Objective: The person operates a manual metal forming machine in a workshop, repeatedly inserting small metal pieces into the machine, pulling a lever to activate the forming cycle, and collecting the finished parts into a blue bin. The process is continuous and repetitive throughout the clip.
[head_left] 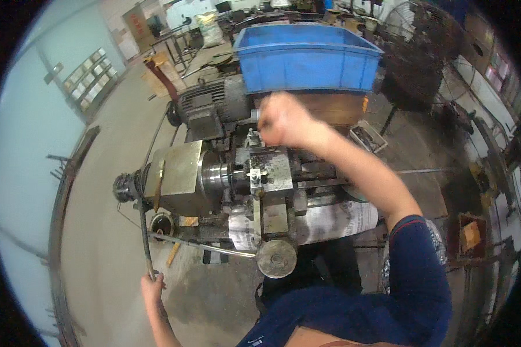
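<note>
A small lathe (178,168) stands before me, with a grey headstock, a shiny round spindle nose (215,176) and a tool slide (272,170) beside it. At the lower left my left hand (152,287) is closed round the lower end of a long dark lever (145,243), which runs up to the headstock's left end. My right hand (282,120) is raised over the far side of the slide, fingers curled. It is slightly blurred, and what it holds, if anything, is hidden. A small silvery cylinder shows beside its fingers. Nearer me is a round metal disc (276,258) on the slide.
Behind the lathe stand a motor (205,104) and a large blue crate (309,63) on a wooden box. A big fan (422,52) is at the far right. Printed paper (336,222) covers the machine's near side. A shiny rod (208,247) reaches left from the disc.
</note>
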Available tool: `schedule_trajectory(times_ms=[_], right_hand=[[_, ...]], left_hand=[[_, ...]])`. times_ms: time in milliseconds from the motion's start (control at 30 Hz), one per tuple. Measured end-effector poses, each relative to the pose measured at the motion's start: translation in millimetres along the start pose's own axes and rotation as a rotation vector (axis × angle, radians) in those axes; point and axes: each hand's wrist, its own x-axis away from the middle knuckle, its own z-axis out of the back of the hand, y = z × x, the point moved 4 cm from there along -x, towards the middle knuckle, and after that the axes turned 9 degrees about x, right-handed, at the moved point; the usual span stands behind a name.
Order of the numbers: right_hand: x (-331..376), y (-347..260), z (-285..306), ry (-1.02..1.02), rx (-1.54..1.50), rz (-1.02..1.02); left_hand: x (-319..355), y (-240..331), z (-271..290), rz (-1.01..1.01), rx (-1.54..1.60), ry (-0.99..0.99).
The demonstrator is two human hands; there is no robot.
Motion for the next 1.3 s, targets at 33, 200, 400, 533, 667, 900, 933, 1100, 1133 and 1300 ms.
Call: schedule_trajectory(times_ms=[33, 200, 400, 533, 667, 900, 933, 1100, 1133, 1300], right_hand=[[-7.5, 15.7, 26.8, 0.116, 0.038, -0.018], [-14.6, 57.5, 102.8, 0.374, 0.240, -0.237], [91.5, 58.1, 113.1, 0.259, 0.101, -0.198], [246.0, 96.8, 123.7, 0.028, 0.193, -0.480], [454.7, 119.7, 104.1, -0.335, 0.317, -1.129], [591.9, 51.9, 32.8, -0.747, 0.283, -1.121], [589.9, 53.4, 25.8, -0.822, 0.294, -1.106], [573.3, 67.6, -2.9, -1.064, 0.355, -1.002], [586.9, 64.8, 1.4, -1.012, 0.387, -1.052], [555.8, 70.3, 21.3, -0.875, 0.097, -1.328]], left_hand=[[-5.9, -1.2, -3.1, 0.024, 0.104, -0.032], [-38.8, -12.7, -13.6, -0.018, 0.233, -0.084], [-26.3, -32.2, -1.7, 0.017, 0.418, -0.087], [3.7, 25.5, -17.8, 0.180, 0.214, -0.212], [-11.8, 25.5, -25.6, 0.200, 0.205, -0.244], [-29.7, 10.8, -22.9, 0.226, 0.230, -0.264], [-30.1, 9.9, -21.3, 0.229, 0.251, -0.255], [-47.4, -46.2, 2.0, 0.085, 0.422, -0.109], [-37.6, -5.4, -20.1, 0.089, 0.290, 0.004], [-2.4, 39.9, -21.8, -0.240, -0.807, 0.171]])
